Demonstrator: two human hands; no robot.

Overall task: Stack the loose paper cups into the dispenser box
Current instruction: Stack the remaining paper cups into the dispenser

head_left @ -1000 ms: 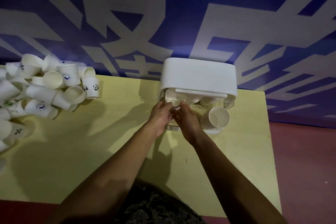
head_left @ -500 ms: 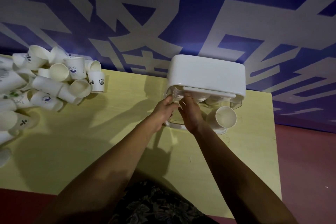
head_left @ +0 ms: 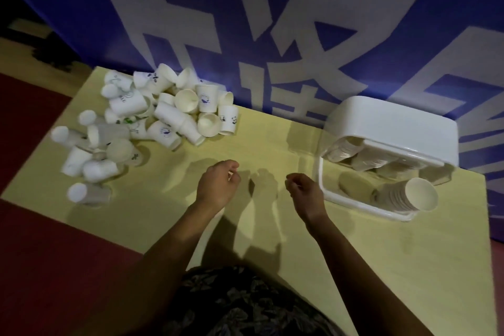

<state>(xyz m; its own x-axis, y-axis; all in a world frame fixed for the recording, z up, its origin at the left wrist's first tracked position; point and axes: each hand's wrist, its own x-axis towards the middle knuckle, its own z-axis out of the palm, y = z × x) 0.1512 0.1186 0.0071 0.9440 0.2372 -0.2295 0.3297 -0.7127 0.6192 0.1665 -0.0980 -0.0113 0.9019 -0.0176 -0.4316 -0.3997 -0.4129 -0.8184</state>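
Your hands have pulled back from the dispenser box (head_left: 392, 144); left hand (head_left: 218, 185) and right hand (head_left: 304, 194) hover loosely curled, holding nothing. Loose paper cups (head_left: 163, 117) lie heaped far left on the desk (head_left: 272, 226).

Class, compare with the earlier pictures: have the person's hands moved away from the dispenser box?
Yes. Both the left hand and right hand have pulled back from the dispenser box opening, leftward towards the loose cups, holding nothing.

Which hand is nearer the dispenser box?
Right. The right hand hovers just left of the dispenser box; the left hand is farther left, toward the loose cups.
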